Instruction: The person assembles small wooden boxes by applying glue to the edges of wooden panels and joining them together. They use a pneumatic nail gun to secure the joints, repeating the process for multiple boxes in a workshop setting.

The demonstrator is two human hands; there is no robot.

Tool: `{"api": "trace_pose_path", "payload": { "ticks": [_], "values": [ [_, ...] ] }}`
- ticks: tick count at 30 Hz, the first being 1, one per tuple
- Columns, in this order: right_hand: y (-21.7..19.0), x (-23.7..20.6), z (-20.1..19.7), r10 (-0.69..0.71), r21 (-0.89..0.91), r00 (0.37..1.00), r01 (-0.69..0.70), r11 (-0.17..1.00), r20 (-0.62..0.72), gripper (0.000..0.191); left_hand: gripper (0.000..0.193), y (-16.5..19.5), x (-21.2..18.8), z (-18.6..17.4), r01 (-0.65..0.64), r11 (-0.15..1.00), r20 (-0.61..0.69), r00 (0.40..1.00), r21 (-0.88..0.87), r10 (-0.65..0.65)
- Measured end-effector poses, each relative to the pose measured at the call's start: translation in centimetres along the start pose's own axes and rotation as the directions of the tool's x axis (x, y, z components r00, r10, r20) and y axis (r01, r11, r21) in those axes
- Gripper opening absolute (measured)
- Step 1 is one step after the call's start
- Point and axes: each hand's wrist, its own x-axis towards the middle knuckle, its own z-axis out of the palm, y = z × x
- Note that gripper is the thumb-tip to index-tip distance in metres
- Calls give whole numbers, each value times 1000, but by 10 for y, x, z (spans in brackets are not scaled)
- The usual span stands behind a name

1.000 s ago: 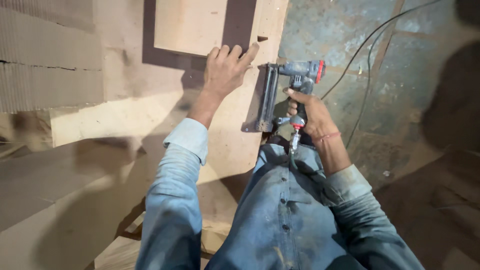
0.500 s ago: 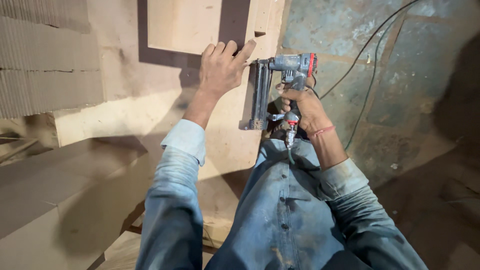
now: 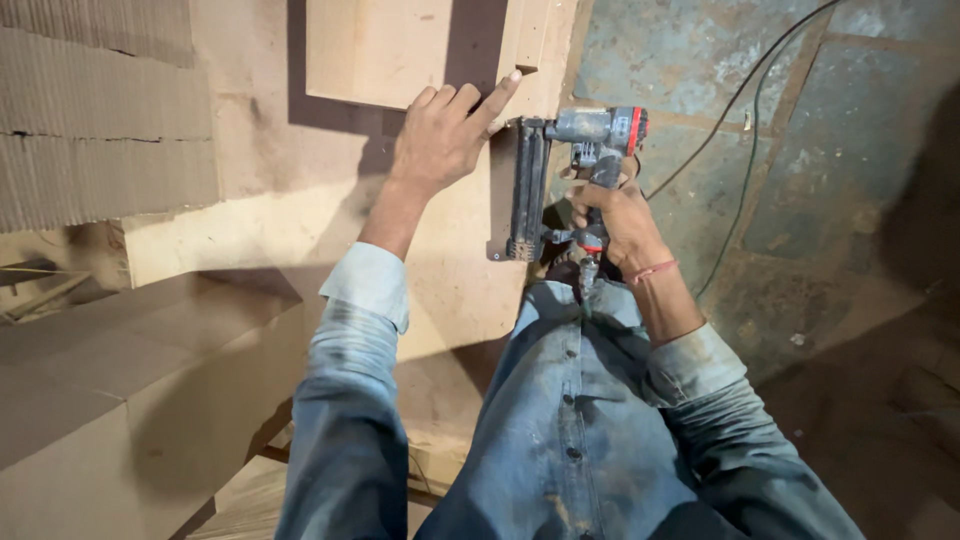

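Two hands share the work in the head view: I see the left hand (image 3: 440,135) pressed flat on the plywood panel (image 3: 300,240), fingers together, forefinger stretched to the narrow wooden strip (image 3: 527,35). The right hand (image 3: 610,210) wraps its fingers round the nail gun (image 3: 560,165), nose against the panel edge just beside that forefinger. I judge fastening is in hand; the next shot needs the forefinger kept off the nose.

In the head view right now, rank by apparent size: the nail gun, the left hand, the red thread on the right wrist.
1. Nail gun
2. Left hand, somewhat smaller, though differing nearness could skew this
3. Red thread, clearly smallest
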Motion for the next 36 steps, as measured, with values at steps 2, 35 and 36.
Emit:
{"api": "trace_pose_path", "payload": {
  "ticks": [2, 35, 36],
  "values": [
    [-1, -1, 0, -35, -41, 999, 35, 999, -4, 29, 77, -1, 0, 0, 6, 1000, 29, 1000, 14, -7],
    [-12, -15, 4, -76, -166, 997, 73, 983, -11, 31, 53, -16, 10, -25, 179, 970, 238, 962, -164, -137],
    [-11, -15, 5, -76, -162, 997, 73, 984, -13, 31, 53, -17, 10, -25, 166, 974, 234, 964, -154, -127]
  ]
}}
